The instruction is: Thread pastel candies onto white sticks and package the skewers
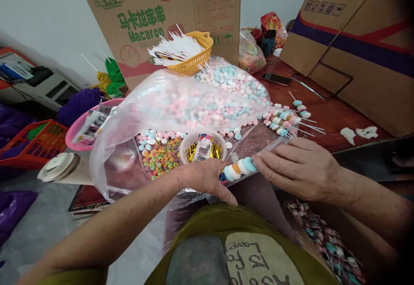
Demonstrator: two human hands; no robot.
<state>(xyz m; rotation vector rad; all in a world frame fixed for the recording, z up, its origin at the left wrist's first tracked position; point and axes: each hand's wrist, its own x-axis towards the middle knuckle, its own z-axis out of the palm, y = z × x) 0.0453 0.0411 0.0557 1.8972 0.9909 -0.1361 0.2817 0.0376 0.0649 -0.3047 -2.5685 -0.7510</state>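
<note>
My left hand [205, 179] and my right hand [296, 168] meet in front of me over a short candy skewer [239, 168] of blue, white and orange discs. The left fingers grip its near end. The right fingertips pinch the blue disc at its far end, and a thin clear sleeve runs under that hand. Just behind sits a small white cup [202, 147] with gold wrappers. Loose colourful ring candies [160, 158] lie left of it, and a big clear bag of pastel candies [194, 101] rises behind.
Finished candy skewers [284, 119] lie on the wooden table [326, 114] at right. A yellow basket of white sticks [190, 56], cardboard boxes [355, 39], a phone [276, 79] and a pink basin [79, 125] stand around. A tray of wrapped skewers [323, 237] sits low right.
</note>
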